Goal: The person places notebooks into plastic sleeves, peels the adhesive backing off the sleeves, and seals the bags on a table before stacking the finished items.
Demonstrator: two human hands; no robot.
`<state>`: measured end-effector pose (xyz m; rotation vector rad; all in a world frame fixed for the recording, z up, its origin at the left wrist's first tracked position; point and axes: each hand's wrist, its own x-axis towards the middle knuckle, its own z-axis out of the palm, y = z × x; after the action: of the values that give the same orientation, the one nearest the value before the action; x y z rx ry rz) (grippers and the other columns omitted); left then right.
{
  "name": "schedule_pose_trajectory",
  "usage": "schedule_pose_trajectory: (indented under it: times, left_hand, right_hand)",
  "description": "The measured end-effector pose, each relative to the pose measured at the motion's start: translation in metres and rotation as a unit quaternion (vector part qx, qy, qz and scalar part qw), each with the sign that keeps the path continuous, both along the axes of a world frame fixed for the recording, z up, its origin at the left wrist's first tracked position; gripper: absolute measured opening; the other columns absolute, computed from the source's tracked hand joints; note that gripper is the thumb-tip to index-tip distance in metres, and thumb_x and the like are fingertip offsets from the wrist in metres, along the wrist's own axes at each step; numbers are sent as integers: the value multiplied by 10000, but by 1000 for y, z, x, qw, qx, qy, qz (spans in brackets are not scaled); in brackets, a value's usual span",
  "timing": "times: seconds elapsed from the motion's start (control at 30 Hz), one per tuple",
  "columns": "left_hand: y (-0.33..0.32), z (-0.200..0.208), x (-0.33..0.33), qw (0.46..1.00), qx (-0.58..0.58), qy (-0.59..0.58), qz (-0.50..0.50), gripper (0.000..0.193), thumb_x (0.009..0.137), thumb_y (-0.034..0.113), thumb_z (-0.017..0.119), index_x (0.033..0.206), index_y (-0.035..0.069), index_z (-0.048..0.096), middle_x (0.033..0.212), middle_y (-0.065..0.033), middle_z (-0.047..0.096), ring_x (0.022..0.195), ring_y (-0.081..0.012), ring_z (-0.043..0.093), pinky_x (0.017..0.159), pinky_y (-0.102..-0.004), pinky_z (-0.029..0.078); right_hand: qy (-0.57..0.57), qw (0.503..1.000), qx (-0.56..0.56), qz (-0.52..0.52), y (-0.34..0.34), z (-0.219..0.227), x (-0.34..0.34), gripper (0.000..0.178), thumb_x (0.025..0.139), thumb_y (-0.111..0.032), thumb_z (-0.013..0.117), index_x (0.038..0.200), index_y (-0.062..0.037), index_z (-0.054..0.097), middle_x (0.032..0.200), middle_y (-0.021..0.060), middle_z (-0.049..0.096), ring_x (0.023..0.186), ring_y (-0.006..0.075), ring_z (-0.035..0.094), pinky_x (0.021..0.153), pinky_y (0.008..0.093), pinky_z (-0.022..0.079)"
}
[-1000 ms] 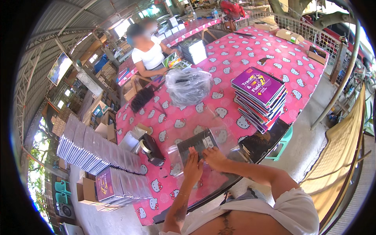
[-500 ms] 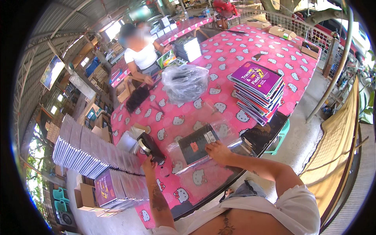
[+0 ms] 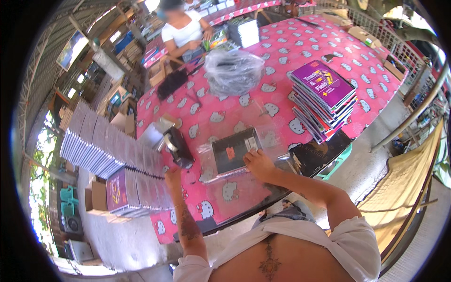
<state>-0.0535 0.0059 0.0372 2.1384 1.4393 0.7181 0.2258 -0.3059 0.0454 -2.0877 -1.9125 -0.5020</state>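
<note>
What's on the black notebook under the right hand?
An orange patch and a pale patch show on the black notebook. The right hand covers part of its right edge, hiding what's there.

Pink tablecloth (image 3: 300, 37) with white cat faces (image 3: 244, 100), black notebook (image 3: 240, 154) with orange patch (image 3: 230, 152); black tape dispenser (image 3: 180, 149)

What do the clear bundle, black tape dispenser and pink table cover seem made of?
Clear bundle: thin, glossy plastic film, see-through with bright creases.
Black tape dispenser: probably hard plastic, smooth with pale highlights.
Pink table cover: perhaps smooth printed vinyl, no weave visible; fabric is possible.
</note>
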Motion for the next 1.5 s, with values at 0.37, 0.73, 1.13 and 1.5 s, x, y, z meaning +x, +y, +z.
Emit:
schedule_pose_trajectory:
  times: [0.37, 0.73, 1.13, 1.5]
  left_hand:
    - [-169, 39, 182, 965, -211, -49, -146, 286, 874, 282, 672, 861, 5, 740, 714, -79, 704, 662, -135, 666, 604, -282, 509]
    - [-196, 45, 167, 948, -47, 288, -130, 444, 870, 479, 663, 1070, 82, 680, 793, -142, 706, 794, -372, 693, 771, -502, 499]
    - [-211, 44, 146, 905, 300, -57, -296, 330, 852, 109, 660, 1179, 100, 613, 1057, -110, 613, 983, -317, 583, 865, -466, 476]
    - [-114, 24, 107, 963, 63, -253, -72, 270, 906, 49, 598, 1171, 6, 624, 969, -117, 673, 915, -199, 640, 776, -339, 533]
  right_hand:
    - [69, 994, 57, 68, 4, -7, 9, 261, 698, -249, 714, 859, -46, 689, 899, 51, 586, 978, 235, 567, 843, 388, 441]
    - [127, 989, 47, 57, 0, 2, 41, 463, 807, -447, 703, 1177, -171, 670, 1019, 81, 563, 1033, 282, 548, 845, 442, 415]
    - [349, 919, -172, 61, 129, 19, 197, 777, 884, -730, 456, 1279, -80, 621, 1274, 230, 605, 1084, 363, 638, 946, 463, 479]
    - [442, 849, 154, 245, 34, 135, 126, 456, 932, -452, 608, 1205, -87, 617, 1228, 146, 588, 1206, 290, 560, 1024, 408, 418]
